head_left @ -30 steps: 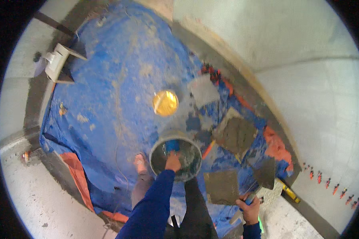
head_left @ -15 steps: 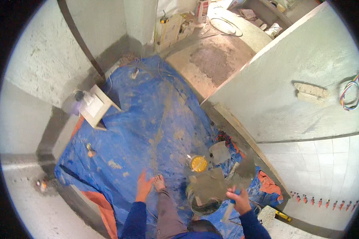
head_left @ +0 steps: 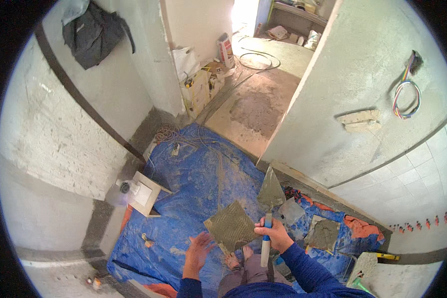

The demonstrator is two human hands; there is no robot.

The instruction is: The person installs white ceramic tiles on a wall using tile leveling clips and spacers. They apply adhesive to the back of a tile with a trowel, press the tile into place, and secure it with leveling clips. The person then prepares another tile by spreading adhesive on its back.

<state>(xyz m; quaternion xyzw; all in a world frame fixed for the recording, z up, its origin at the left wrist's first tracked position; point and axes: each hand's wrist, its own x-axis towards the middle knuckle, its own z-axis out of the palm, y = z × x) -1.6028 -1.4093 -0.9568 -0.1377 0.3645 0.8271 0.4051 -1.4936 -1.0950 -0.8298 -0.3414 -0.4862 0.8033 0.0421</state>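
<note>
My right hand [head_left: 275, 234] is closed round the blue-and-white handle of a trowel [head_left: 271, 191], its pointed, mortar-smeared blade aimed away from me. A square tile [head_left: 232, 226], coated with ridged grey mortar, is in front of my body. Its right corner meets the fingers of my right hand; whether they grip it I cannot tell. Beside the tile's lower left edge, my left hand [head_left: 197, 256] has its fingers stretched out and slightly blurred. Contact between it and the tile is unclear. My bare feet [head_left: 233, 259] show just below the tile.
A blue tarp [head_left: 184, 198] covers the floor. At the right lie another square slab with mortar [head_left: 324, 232] and a grey square piece [head_left: 291, 211]. A small white stool [head_left: 146, 193] stands by the left wall. Wire coils [head_left: 407, 99] hang on the right wall; a doorway opens ahead.
The mortar-coated tile has left the bucket top and come up between my hands. My right hand has moved left and inward with the trowel. My view has tipped up toward the doorway.
</note>
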